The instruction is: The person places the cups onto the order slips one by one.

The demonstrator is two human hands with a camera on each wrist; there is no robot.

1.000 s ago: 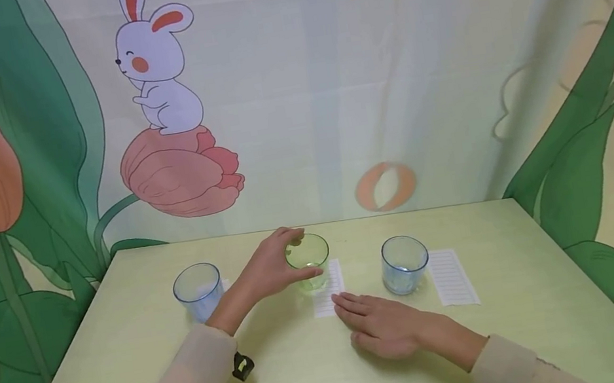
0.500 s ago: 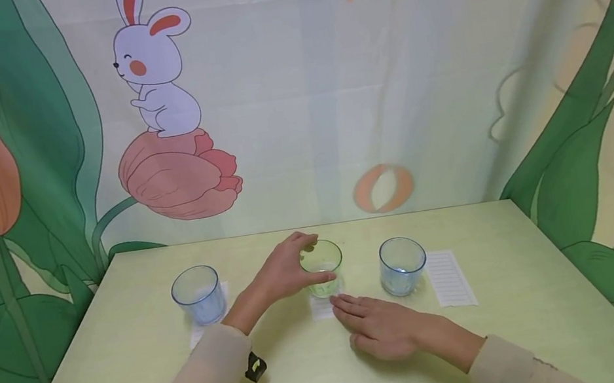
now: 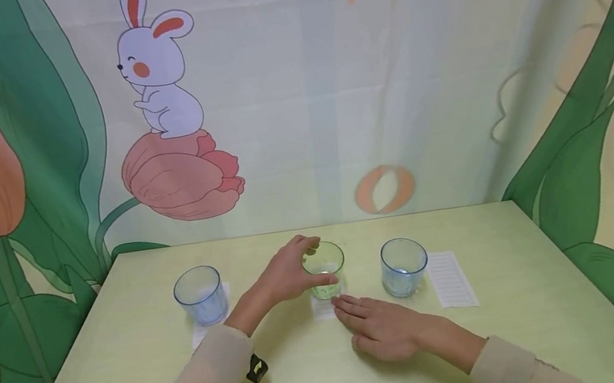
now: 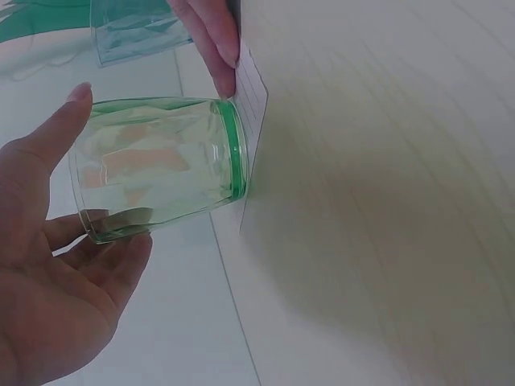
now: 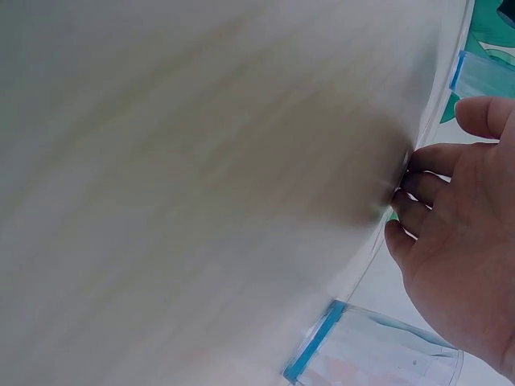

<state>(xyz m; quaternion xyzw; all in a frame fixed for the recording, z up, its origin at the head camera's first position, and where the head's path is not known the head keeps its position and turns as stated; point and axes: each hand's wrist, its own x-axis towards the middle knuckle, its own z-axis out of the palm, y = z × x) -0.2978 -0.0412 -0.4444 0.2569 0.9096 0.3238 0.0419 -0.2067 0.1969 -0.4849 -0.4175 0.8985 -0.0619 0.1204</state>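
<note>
Currently left hand (image 3: 286, 275) pinches the green glass (image 3: 326, 260), upright just below frame centre, its base at a paper slip (image 3: 324, 312); right hand (image 3: 387, 328) lies with fingers extended, touching the slip. Risks: smooth glass slipping if the thumb eases — or a sideways nudge dragging thin paper.

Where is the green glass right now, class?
In the head view, the green glass stands on the middle paper slip, held by the left hand, between the left blue glass and the right blue glass.

Right hand (image 3: 386, 328) before green glass (image 3: 326, 263), gap rightward
</note>
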